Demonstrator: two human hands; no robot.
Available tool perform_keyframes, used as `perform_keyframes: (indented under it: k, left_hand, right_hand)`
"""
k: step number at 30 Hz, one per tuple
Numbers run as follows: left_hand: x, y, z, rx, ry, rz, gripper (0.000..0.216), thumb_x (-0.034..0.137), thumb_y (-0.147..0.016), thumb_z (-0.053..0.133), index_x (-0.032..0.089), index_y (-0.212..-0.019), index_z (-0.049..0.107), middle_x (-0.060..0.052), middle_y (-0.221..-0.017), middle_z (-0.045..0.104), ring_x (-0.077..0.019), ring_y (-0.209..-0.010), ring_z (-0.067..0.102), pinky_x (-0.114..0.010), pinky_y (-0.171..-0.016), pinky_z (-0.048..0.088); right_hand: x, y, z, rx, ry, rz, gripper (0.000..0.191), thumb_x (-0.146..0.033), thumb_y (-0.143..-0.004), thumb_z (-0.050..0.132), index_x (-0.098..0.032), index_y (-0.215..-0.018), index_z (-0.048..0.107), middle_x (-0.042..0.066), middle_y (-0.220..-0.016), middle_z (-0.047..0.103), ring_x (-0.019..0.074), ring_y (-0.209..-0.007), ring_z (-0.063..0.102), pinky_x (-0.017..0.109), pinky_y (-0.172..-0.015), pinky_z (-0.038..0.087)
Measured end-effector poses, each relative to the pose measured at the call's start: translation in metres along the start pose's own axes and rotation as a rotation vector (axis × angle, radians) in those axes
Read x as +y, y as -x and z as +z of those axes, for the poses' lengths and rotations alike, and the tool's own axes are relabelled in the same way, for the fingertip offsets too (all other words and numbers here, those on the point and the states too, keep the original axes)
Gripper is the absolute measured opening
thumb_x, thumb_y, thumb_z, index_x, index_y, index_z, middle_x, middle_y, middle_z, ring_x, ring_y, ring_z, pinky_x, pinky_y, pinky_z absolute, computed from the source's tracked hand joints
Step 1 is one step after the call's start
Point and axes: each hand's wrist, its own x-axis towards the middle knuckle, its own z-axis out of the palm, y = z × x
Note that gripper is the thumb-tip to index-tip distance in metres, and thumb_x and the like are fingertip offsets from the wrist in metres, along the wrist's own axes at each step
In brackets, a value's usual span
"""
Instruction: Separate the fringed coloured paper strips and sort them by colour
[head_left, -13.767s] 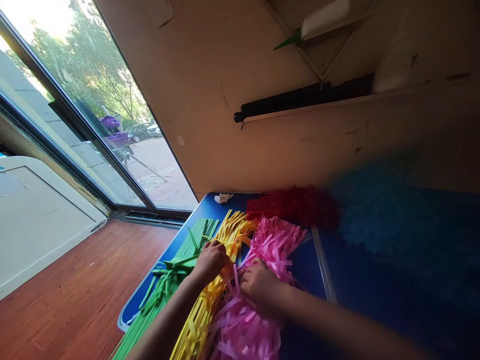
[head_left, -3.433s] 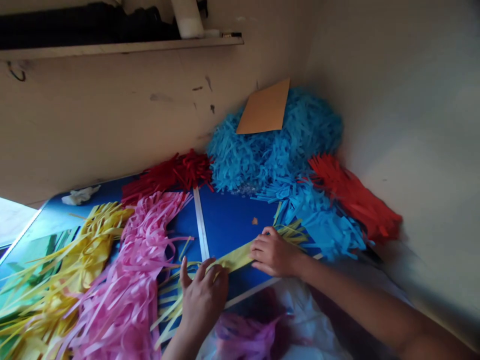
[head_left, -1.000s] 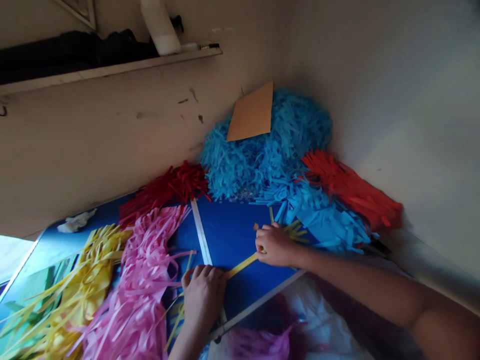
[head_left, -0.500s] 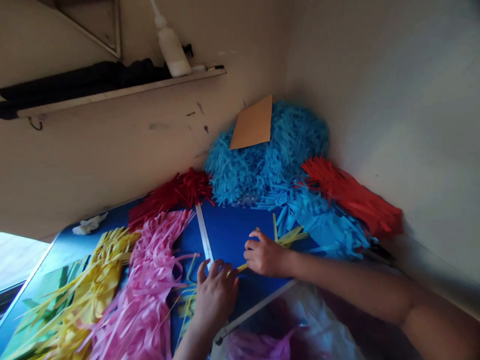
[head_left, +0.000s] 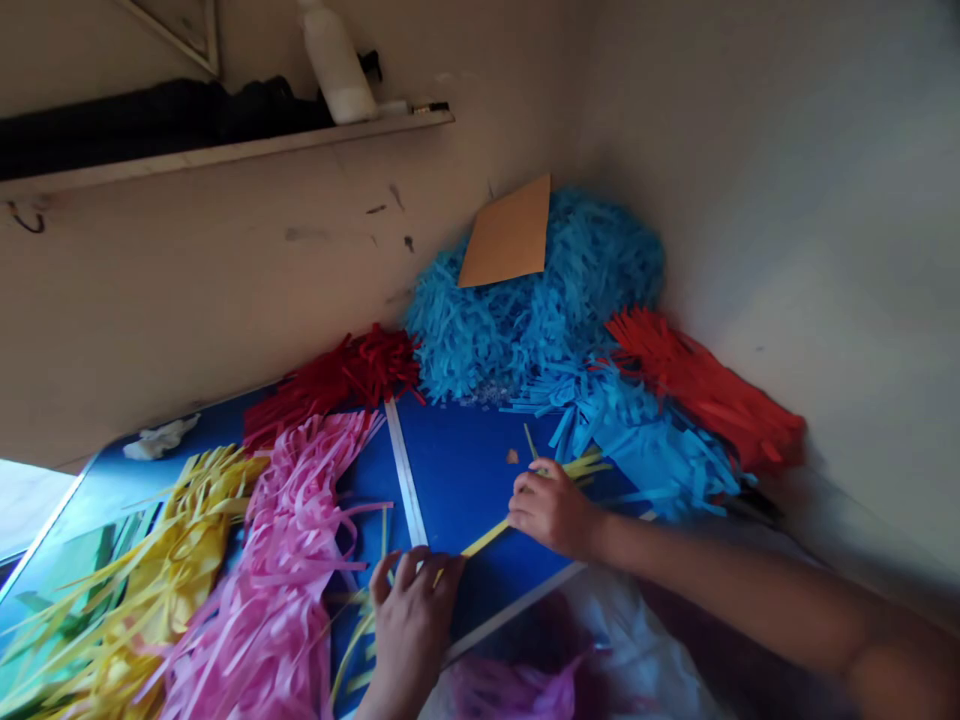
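Note:
A narrow roll of yellow fringed paper stretches between my two hands, just above the blue table. My left hand closes over its near end, fingertips curled down. Farther right, my right hand grips the other end in closed fingers. Loose yellow strips fan out beyond the right hand, and more thin yellow strips trail beside the left hand. How the paper sits under the left fingers is hidden.
Pink fringe, yellow fringe and green paper lie on the left. Dark red fringe, a blue fringed pile carrying brown card, and red fringe line the back. A plastic bag is in front.
My hands have moved apart, the left toward the left and down, the right toward the right. More of the yellow paper shows between them. The view has shifted slightly.

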Motion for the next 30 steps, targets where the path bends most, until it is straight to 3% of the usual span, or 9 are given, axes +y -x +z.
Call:
perform_keyframes:
  k: [3, 6, 12, 19, 22, 24, 26, 28, 30]
  left_hand:
    - [-0.011, 0.003, 0.000, -0.032, 0.086, -0.044, 0.025, 0.018, -0.091, 0.055, 0.035, -0.095, 0.073, 0.002, -0.092, 0.076, -0.0242, -0.093, 0.062, -0.045, -0.092, 0.035]
    - [-0.018, 0.000, 0.002, -0.072, 0.216, -0.092, 0.016, 0.034, -0.092, 0.060, 0.032, -0.085, 0.074, 0.002, -0.089, 0.075, -0.0211, -0.085, 0.062, -0.039, -0.083, 0.039]
    - [-0.014, -0.003, 0.004, -0.025, 0.298, -0.189, 0.026, 0.042, -0.092, 0.057, 0.027, -0.078, 0.073, -0.001, -0.083, 0.073, -0.0217, -0.082, 0.060, -0.038, -0.080, 0.039]
    - [-0.001, -0.017, -0.006, -0.189, 0.121, -0.270, 0.019, 0.033, -0.090, 0.059, 0.025, -0.076, 0.069, -0.002, -0.082, 0.069, -0.0250, -0.088, 0.059, -0.044, -0.084, 0.035]
    - [0.006, -0.024, -0.013, -0.145, 0.029, -0.146, 0.012, 0.021, -0.087, 0.061, 0.027, -0.089, 0.071, -0.002, -0.092, 0.070, -0.0264, -0.096, 0.058, -0.047, -0.092, 0.033]
    - [0.011, -0.026, -0.016, -0.114, -0.017, -0.012, 0.033, 0.008, -0.085, 0.059, 0.034, -0.102, 0.070, 0.001, -0.096, 0.071, -0.0269, -0.101, 0.058, -0.050, -0.099, 0.029]
    - [0.014, -0.027, -0.018, -0.107, -0.052, 0.082, 0.046, 0.001, -0.082, 0.057, 0.038, -0.106, 0.069, 0.003, -0.094, 0.072, -0.0270, -0.101, 0.059, -0.051, -0.101, 0.026]
    - [0.016, -0.027, -0.016, -0.083, -0.046, 0.121, 0.044, -0.001, -0.081, 0.056, 0.036, -0.102, 0.070, 0.003, -0.092, 0.072, -0.0261, -0.099, 0.059, -0.050, -0.101, 0.026]
    - [0.018, -0.028, -0.012, -0.026, -0.009, 0.120, 0.040, -0.001, -0.082, 0.054, 0.033, -0.095, 0.071, 0.004, -0.092, 0.073, -0.0252, -0.098, 0.060, -0.049, -0.103, 0.025]
  right_hand:
    - [0.013, 0.005, -0.003, -0.006, -0.197, 0.126, 0.009, -0.025, -0.089, 0.072, -0.026, -0.080, 0.072, -0.003, -0.090, 0.071, 0.0184, -0.093, 0.055, 0.042, -0.090, 0.027]
    - [0.018, 0.002, -0.002, -0.073, -0.333, 0.285, 0.016, -0.024, -0.072, 0.088, -0.024, -0.070, 0.072, -0.003, -0.085, 0.070, 0.0176, -0.089, 0.057, 0.036, -0.083, 0.031]
    - [0.017, -0.003, -0.007, -0.126, -0.388, 0.362, 0.014, -0.020, -0.071, 0.087, -0.023, -0.069, 0.073, -0.002, -0.084, 0.069, 0.0176, -0.090, 0.058, 0.035, -0.084, 0.032]
    - [0.012, -0.018, -0.012, -0.332, -0.279, 0.487, 0.012, -0.018, -0.077, 0.074, -0.020, -0.066, 0.070, 0.001, -0.087, 0.070, 0.0211, -0.094, 0.056, 0.034, -0.082, 0.033]
    - [0.013, -0.025, -0.016, -0.367, -0.272, 0.497, 0.012, -0.020, -0.073, 0.076, -0.020, -0.065, 0.068, 0.001, -0.083, 0.069, 0.0212, -0.090, 0.056, 0.034, -0.080, 0.034]
    - [0.011, -0.027, -0.021, -0.372, -0.253, 0.501, 0.010, -0.022, -0.073, 0.078, -0.020, -0.070, 0.068, 0.001, -0.086, 0.069, 0.0221, -0.093, 0.056, 0.036, -0.083, 0.034]
    - [0.005, -0.027, -0.025, -0.334, -0.218, 0.427, 0.009, -0.024, -0.076, 0.077, -0.022, -0.081, 0.070, 0.002, -0.099, 0.070, 0.0252, -0.105, 0.054, 0.041, -0.091, 0.031]
    - [-0.003, -0.027, -0.024, -0.255, -0.160, 0.200, 0.009, -0.026, -0.083, 0.072, -0.025, -0.092, 0.070, 0.002, -0.107, 0.069, 0.0270, -0.115, 0.049, 0.049, -0.099, 0.025]
    - [-0.011, -0.028, -0.017, -0.193, -0.055, -0.071, 0.007, -0.020, -0.089, 0.062, -0.022, -0.089, 0.069, 0.003, -0.098, 0.070, 0.0248, -0.107, 0.052, 0.051, -0.101, 0.023]
